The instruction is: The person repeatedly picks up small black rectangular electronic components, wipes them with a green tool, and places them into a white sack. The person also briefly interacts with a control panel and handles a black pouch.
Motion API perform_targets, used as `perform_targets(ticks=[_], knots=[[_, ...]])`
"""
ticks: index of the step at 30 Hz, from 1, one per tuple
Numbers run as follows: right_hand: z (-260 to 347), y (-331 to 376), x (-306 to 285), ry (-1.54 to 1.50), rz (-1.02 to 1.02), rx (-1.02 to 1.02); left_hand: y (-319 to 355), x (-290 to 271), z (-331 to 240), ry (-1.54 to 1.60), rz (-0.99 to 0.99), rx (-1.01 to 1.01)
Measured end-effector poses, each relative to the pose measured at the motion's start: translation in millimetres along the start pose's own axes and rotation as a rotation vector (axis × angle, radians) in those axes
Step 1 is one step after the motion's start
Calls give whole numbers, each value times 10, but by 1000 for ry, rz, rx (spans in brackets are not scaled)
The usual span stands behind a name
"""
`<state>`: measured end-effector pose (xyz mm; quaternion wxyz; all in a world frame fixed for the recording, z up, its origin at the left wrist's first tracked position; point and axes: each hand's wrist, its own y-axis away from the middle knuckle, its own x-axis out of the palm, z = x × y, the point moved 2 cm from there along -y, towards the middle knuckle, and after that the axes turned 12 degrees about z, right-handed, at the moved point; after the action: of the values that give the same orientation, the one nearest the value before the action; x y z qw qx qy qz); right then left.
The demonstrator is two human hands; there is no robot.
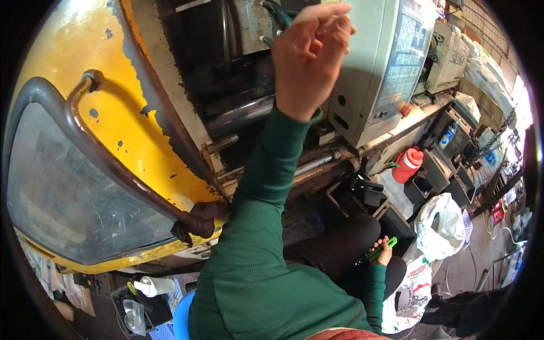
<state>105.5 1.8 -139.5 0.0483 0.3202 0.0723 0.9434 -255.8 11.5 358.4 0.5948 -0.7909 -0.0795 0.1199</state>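
My left hand (pixel 310 59) is raised at the top middle, its arm in a green sleeve (pixel 263 175). Its fingers are loosely bent with gaps between them, and nothing shows in them. Behind it lie the machine's dark interior (pixel 226 73) with metal bars and a pale control cabinet (pixel 360 73). Down by my lap, my right hand (pixel 383 256) is closed around a slim green tool (pixel 382 249) shaped like a utility knife. At the left stands a yellow machine door (pixel 130 130) with a cloudy window (pixel 73 187); dark cloth (pixel 198 221) is wrapped around its handle's lower end.
A red jug (pixel 407 164) and dark bins (pixel 430 175) stand along the right. Near my knees are an open dark box (pixel 395 222) and a white plastic bag (pixel 440 226). A white cup (pixel 154 286) and clear container (pixel 134 316) sit at lower left, beside a blue seat (pixel 182 315).
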Motion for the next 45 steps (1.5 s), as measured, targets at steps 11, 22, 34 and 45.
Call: perform_targets(ticks=[11,22,34,45], knots=[[21,-23,-168,37,-112,-28,-43,-714,429,-548,6,-228],[-41,-61,-171,60,-121,1,30,-1419,1008,-1360,223,-906],[95,69,-206,77,-199,-29,-316,-2655,1756,-1427,-116,-1288],[-30,69,-24,23,-233,-45,-175,-4366,2801,-1862,431,-817]])
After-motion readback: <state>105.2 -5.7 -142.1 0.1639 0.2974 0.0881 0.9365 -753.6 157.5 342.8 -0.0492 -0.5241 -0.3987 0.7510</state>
